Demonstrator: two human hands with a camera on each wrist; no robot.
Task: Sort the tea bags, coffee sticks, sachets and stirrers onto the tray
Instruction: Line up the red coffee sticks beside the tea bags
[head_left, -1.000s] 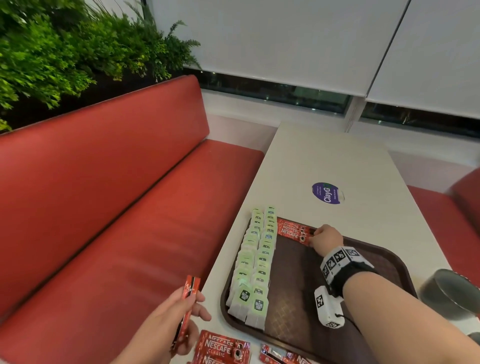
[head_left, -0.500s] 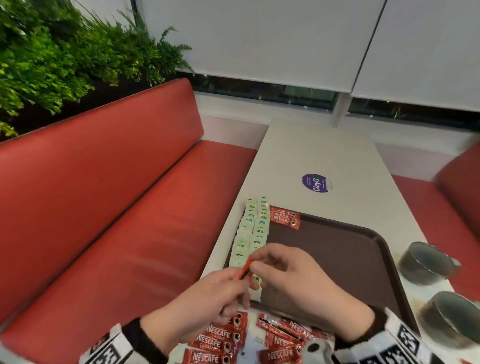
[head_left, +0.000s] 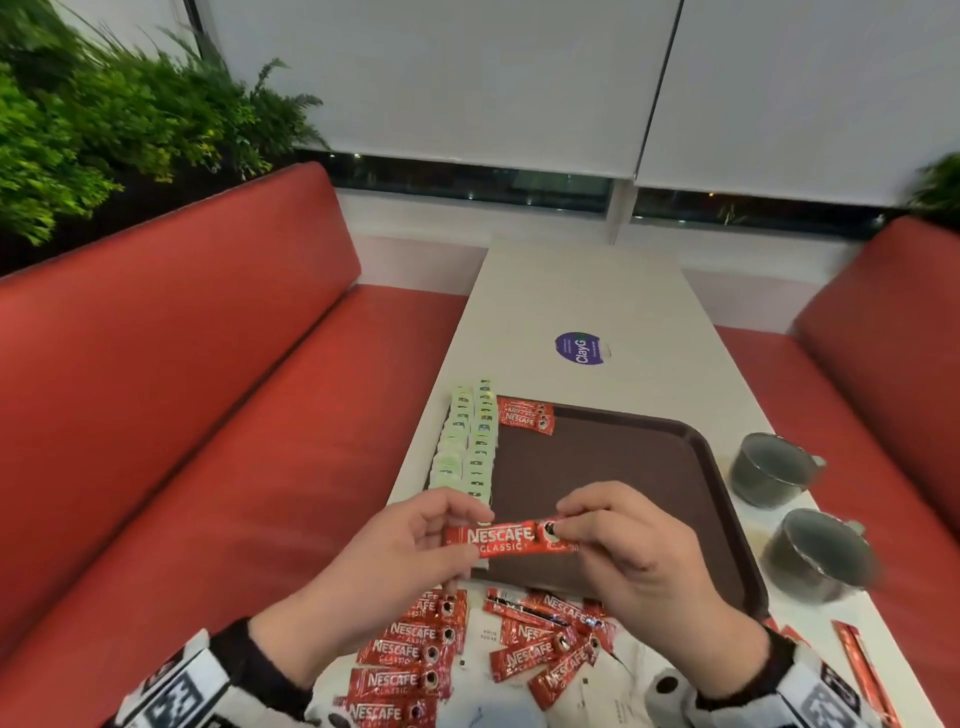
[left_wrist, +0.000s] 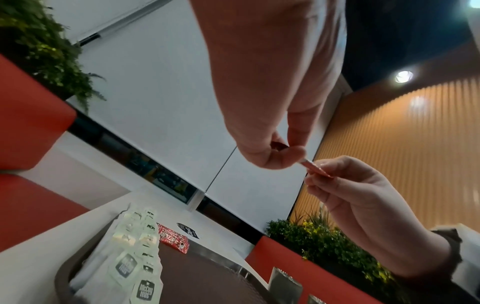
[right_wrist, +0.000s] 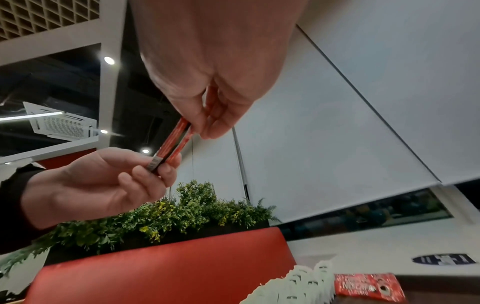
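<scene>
Both hands hold one red Nescafe coffee stick (head_left: 511, 540) level above the near edge of the brown tray (head_left: 623, 467), label up. My left hand (head_left: 457, 540) pinches its left end and my right hand (head_left: 563, 532) pinches its right end. In the right wrist view the coffee stick (right_wrist: 172, 144) shows two red edges side by side. Tea bags (head_left: 470, 447) lie in two rows along the tray's left side. A few coffee sticks (head_left: 524, 415) lie in the tray's far left corner. Loose coffee sticks (head_left: 410, 660) are heaped on the table below my hands.
Two grey cups (head_left: 774, 467) (head_left: 821, 556) stand right of the tray. A purple round sticker (head_left: 582, 348) is on the table beyond it. One long red stick (head_left: 862, 670) lies at the near right. Red benches flank the table.
My right hand came back from the tray's far corner, leaving sticks there. It met my left hand, and the stick the left hand held is now stretched flat between both.
</scene>
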